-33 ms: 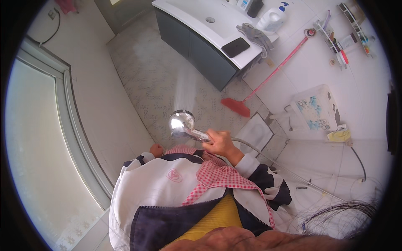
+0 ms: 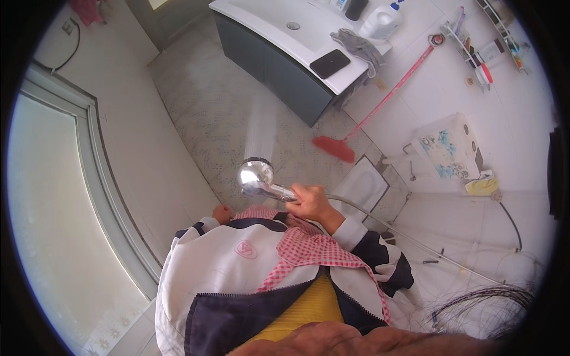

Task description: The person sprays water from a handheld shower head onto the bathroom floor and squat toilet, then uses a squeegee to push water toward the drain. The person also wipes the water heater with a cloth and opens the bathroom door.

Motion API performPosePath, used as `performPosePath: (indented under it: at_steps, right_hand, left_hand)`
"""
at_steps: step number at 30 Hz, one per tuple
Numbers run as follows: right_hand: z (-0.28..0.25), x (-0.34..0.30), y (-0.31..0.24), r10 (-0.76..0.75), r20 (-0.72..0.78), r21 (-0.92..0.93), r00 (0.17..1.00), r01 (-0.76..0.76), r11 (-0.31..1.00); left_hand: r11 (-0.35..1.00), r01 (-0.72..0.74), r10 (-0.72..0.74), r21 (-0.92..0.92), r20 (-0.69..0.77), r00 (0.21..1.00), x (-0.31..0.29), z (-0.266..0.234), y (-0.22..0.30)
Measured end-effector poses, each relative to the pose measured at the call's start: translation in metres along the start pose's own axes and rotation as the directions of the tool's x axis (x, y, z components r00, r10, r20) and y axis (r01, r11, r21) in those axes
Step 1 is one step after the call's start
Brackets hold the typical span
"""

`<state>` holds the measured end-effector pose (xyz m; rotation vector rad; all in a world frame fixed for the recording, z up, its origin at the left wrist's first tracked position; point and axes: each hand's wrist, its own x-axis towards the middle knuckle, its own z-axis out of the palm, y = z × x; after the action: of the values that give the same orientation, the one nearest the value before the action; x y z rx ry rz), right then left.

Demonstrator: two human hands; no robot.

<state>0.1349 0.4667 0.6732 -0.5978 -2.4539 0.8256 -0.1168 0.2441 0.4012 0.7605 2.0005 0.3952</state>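
Note:
My right hand is wrapped round the handle of a chrome shower head in front of my body. A fan of water sprays from it, away from me, onto the patterned tile floor. From the handle's lower end a shower hose runs off to the right. Beside the left wall, my left hand hangs low with curled fingers; nothing shows in it, and the sleeve and jacket partly cover it. A pink checked apron hangs over my jacket.
Ahead stands a dark vanity with a white basin, bearing a phone, a grey cloth and a white pump bottle. A red broom leans on the right wall near a squat toilet. A frosted glass door is at left.
The room has shifted slightly within the picture. My right hand keeps its hold on the running shower head, and my left hand looks the same.

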Motion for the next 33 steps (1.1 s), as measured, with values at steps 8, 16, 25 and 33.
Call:
performPosePath:
  at_steps: [8,16,25,33]
  right_hand:
    - [0.021,-0.035,0.018,0.13,-0.021,0.038,0.991,-0.13,0.991]
    - [0.026,-0.057,0.028,0.189,-0.031,0.111,0.981,-0.185,0.976]
    - [0.001,-0.116,0.059,0.234,-0.048,0.04,0.971,-0.232,0.972]
    - [-0.045,-0.164,0.099,0.287,-0.093,-0.109,0.953,-0.296,0.949]
  left_hand:
    - [0.993,-0.091,0.094,0.07,-0.038,0.995,-0.006,0.002,-0.001]
    - [0.977,-0.108,0.094,0.182,0.084,0.992,0.004,-0.003,0.013]
    - [0.992,-0.024,0.004,0.121,0.158,0.987,-0.008,0.015,0.063]
    - [0.986,-0.041,0.004,0.164,0.224,0.975,-0.018,0.036,0.097]
